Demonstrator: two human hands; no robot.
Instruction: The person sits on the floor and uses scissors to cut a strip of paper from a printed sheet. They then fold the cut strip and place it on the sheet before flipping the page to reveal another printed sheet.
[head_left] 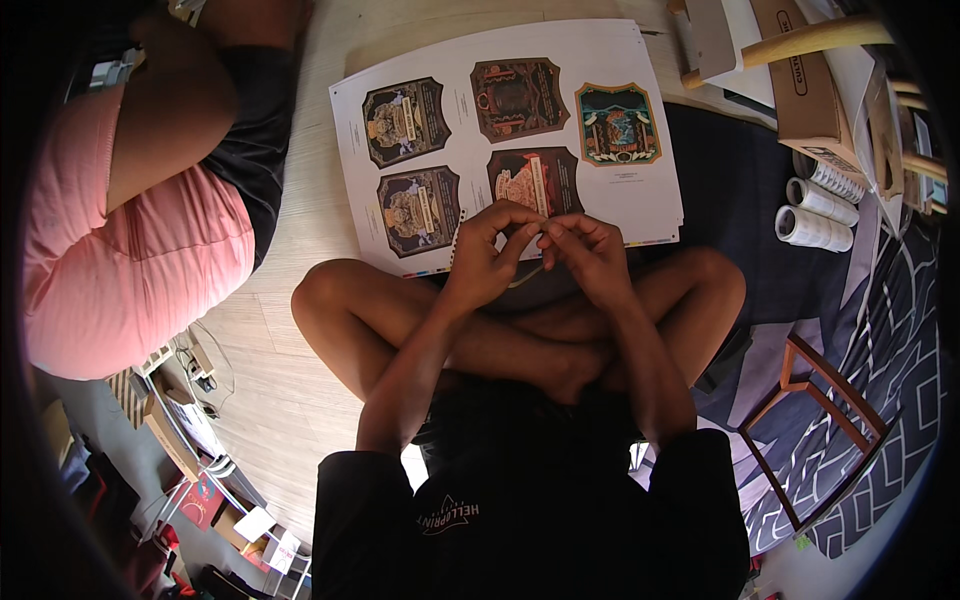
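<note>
Over the near edge of a large white printed sheet (645,205), my two hands meet with their fingertips pinched together. My left hand (490,250) is closed, thumb against fingers. Facing it, my right hand (592,252) is closed in the same way. Between them is something small and thin that I cannot make out. A thin pale strand (527,276) curves below the fingers. On the sheet are several shield-shaped label designs, such as a dark one (408,120) and a green and orange one (619,124). My hands partly cover the red design (532,178).
My crossed legs (350,310) border the sheet's near side. Another person in pink shorts (150,260) sits at the left. At the right are white rolls (812,229), a cardboard box (800,75), a wooden frame (835,400) and patterned fabric (880,400).
</note>
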